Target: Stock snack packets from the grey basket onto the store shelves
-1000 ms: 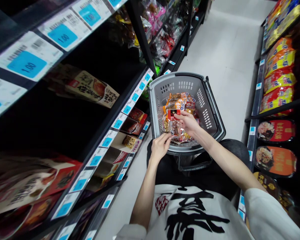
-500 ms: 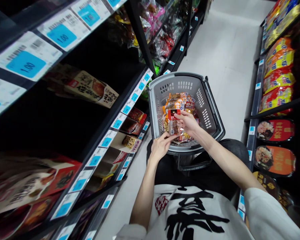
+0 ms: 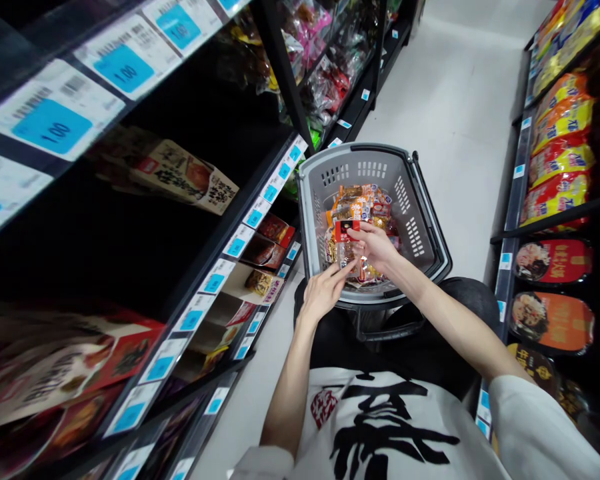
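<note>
A grey plastic shopping basket (image 3: 314, 200) stands on the floor in front of my knees, filled with several snack packets (image 3: 363, 200). My right hand (image 3: 377, 245) is closed on a small clear packet with a red top (image 3: 347, 241), held over the basket's near side. My left hand (image 3: 324, 291) is at the basket's near rim, its fingers reaching up to the packet's lower edge and touching it.
Black shelving with blue price tags (image 3: 55, 127) and boxed food (image 3: 180, 175) runs along my left. Another shelf with bagged snacks (image 3: 560, 160) and bowl meals (image 3: 553, 320) lines the right. A pale floor aisle (image 3: 460, 100) stretches ahead beyond the basket.
My left hand has shifted slightly right and its fingers have extended up to the packet. The right hand and the packet have stayed nearly in place.
</note>
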Tool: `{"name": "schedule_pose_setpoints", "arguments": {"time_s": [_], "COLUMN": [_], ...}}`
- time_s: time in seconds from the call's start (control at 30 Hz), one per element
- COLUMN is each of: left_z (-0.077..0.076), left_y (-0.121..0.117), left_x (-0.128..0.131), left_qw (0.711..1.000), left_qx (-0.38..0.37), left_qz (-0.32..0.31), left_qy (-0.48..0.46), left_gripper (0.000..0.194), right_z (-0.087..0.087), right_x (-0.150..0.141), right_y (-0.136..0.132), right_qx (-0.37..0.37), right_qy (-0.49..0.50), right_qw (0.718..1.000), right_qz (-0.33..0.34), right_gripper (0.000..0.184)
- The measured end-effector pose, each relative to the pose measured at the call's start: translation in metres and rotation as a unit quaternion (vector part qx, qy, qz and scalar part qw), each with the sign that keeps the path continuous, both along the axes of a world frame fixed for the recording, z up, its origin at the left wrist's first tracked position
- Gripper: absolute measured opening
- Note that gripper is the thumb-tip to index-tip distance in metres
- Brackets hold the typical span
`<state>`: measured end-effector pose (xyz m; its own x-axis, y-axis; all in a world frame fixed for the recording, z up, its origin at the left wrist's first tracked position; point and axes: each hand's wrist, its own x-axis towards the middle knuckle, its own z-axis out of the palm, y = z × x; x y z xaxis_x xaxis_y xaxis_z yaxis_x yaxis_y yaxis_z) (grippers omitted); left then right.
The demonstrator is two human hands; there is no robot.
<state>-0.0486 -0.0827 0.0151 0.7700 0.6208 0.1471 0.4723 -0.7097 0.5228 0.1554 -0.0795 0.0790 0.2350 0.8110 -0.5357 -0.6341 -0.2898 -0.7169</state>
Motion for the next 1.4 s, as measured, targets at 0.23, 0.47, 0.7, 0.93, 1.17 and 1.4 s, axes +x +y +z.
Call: {"name": "schedule_pose_setpoints", "arguments": {"time_s": [0.23,0.47,0.7,0.93,1.17,1.4], "left_z": [0.0029,-0.0041,-0.0026,-0.0015,0.0008,0.0042], "left_y": [-0.0017,-0.0010,-0.0007,-0.0017,-0.0023,-0.0023], "left_x": [0.0035,0.0021,0.0032,0.0038,0.0043,0.0054], "left_qw": [0.998,0.998,0.997,0.997,0.996,0.996], "left_qx": [-0.023,-0.026,-0.030,-0.033,-0.028,-0.031], "left_qz": [0.014,0.043,0.046,0.052,0.054,0.054], "left_qy": [-0.048,-0.045,-0.048,-0.055,-0.058,-0.062], "left_gripper": [0.048,0.063,0.060,0.058,0.059,0.060], "right_z": [-0.0009,0.0002,0.0004,0.0017,0.0020,-0.0040], "right_x": [-0.0010,-0.0047,-0.0045,-0.0046,-0.0044,-0.0036], "right_y": [-0.0010,-0.0011,-0.0006,-0.0013,-0.0010,-0.0003], "right_qx": [0.011,0.010,0.008,0.004,0.002,0.012], "right_qy": [0.023,0.020,0.002,-0.010,-0.009,0.002], "right_qw": [1.000,1.000,1.000,1.000,1.000,1.000], "right_qz": [-0.002,0.003,0.013,0.017,0.018,0.018], "right_gripper": [0.029,0.026,0.031,0.034,0.034,0.035]}}
